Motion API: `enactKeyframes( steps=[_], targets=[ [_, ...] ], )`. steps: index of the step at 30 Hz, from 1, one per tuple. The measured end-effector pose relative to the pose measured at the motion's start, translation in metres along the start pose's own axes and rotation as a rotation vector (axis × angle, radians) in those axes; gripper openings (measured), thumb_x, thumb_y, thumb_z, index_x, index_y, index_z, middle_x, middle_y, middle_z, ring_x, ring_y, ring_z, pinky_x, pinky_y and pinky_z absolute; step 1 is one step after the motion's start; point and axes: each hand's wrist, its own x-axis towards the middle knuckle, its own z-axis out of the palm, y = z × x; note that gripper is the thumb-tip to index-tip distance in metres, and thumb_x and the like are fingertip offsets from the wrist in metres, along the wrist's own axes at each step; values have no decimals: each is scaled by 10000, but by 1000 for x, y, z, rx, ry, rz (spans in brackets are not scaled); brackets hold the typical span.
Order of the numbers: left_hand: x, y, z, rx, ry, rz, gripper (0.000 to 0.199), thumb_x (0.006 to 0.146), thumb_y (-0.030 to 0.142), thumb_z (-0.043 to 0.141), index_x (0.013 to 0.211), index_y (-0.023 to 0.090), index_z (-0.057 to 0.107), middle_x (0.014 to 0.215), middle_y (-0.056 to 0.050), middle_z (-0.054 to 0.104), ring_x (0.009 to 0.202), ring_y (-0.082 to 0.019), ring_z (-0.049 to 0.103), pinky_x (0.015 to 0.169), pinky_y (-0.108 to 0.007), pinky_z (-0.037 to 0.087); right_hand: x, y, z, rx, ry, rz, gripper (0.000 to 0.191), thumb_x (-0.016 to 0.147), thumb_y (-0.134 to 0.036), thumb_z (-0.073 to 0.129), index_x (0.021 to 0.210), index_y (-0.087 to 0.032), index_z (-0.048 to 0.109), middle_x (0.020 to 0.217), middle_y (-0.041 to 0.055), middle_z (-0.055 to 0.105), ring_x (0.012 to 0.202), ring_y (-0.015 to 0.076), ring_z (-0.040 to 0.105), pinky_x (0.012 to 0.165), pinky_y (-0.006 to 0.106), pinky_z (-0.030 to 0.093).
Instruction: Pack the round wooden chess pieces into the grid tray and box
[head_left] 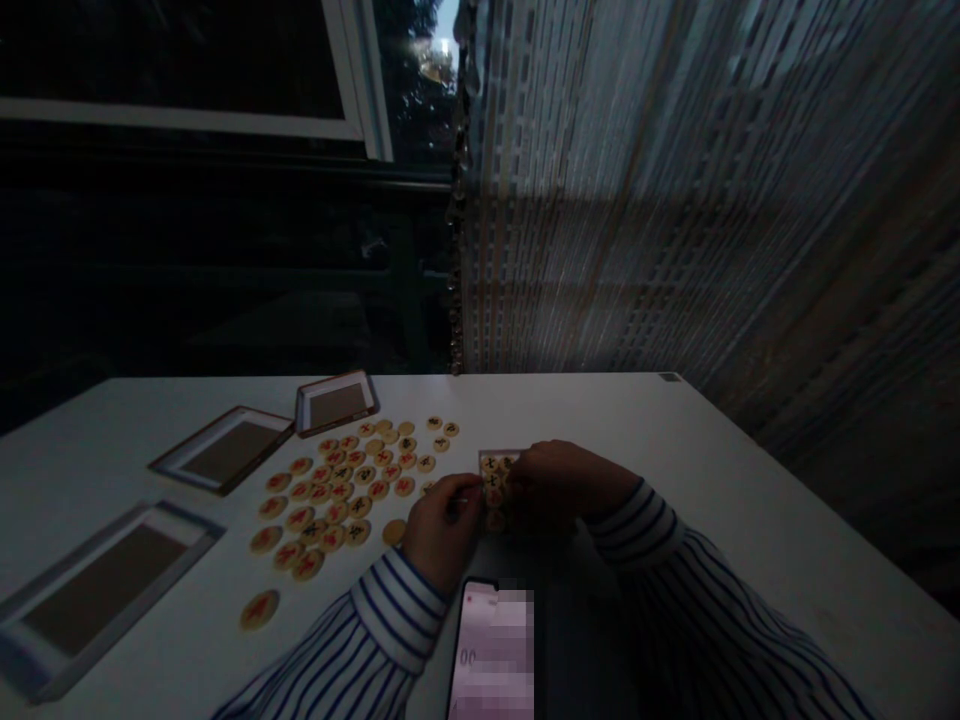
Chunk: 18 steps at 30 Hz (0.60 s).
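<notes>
Several round Chinese chess pieces [492, 480] with black or red characters sit in rows inside a small shallow box [484, 456]. My left hand [445, 528] is at the box's left edge, fingers curled inward with the tips near the pieces; what they grip, if anything, is hidden. Over the right part of the box bends my right hand [571, 476], its fingers pointing down and closed, and it covers many of the pieces. Whether a piece is between those fingers cannot be seen in the dim light. Many loose Chinese chess pieces [340, 490] lie spread on the table left of my left hand.
Three shallow rectangular trays [217, 489] lie along the left side of the white table [720, 520]. A lit phone [477, 640] lies between my forearms at the near edge. Behind the table hang a string curtain [600, 220] and a dark window.
</notes>
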Motion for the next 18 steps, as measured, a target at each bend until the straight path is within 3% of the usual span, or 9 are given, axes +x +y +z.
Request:
enactKeyframes(
  steps=[18],
  targets=[
    [-1, 1, 0, 16, -14, -6, 201, 732, 253, 484, 864, 152, 598, 822, -52, 642, 734, -145, 599, 664, -264, 487, -2, -7, -9, 72, -61, 12, 275, 716, -385, 502, 869, -202, 640, 719, 52, 660, 633, 138, 598, 481, 197, 336]
  ],
)
